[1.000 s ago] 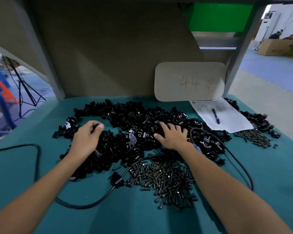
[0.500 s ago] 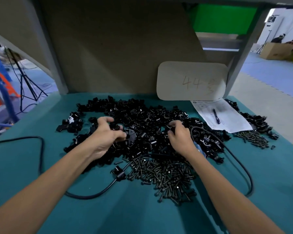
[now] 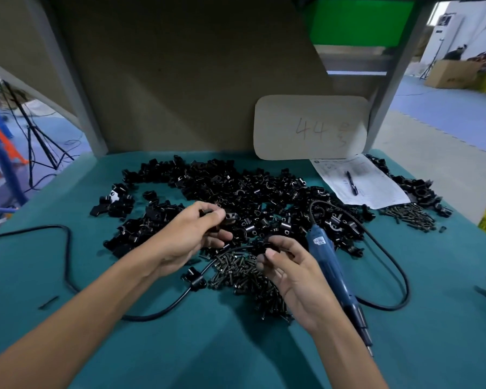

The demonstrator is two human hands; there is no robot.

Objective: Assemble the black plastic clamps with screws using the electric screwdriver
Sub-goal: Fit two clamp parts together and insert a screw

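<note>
Writing: "44" was pencilled on the pale card (image 3: 310,127) propped against the far backboard; fainter marks to its right could not be read.
Sheet: printed paper (image 3: 382,192) lay far right under a pen (image 3: 351,183); print too small to read.
Sticker: small label sat high on the blue electric screwdriver (image 3: 328,265); text blurred.
Left hand (image 3: 191,237): fingers curled, pinched a black clamp piece (image 3: 219,224) between thumb and fingertips, at the near edge of the clamp pile (image 3: 236,192).
Right hand (image 3: 292,273): palm turned up, gripped a second clamp piece (image 3: 263,245) between thumb tip and forefinger, above the screws (image 3: 236,273).
Screwdriver: lay flat on the teal table (image 3: 236,355) just right of the right hand, apart from the fingers, tip pointed near.
Cable (image 3: 152,314): looped from the left across the near table, passed beside the screws.
More screws (image 3: 410,217): smaller heap far right, near the sheet.
</note>
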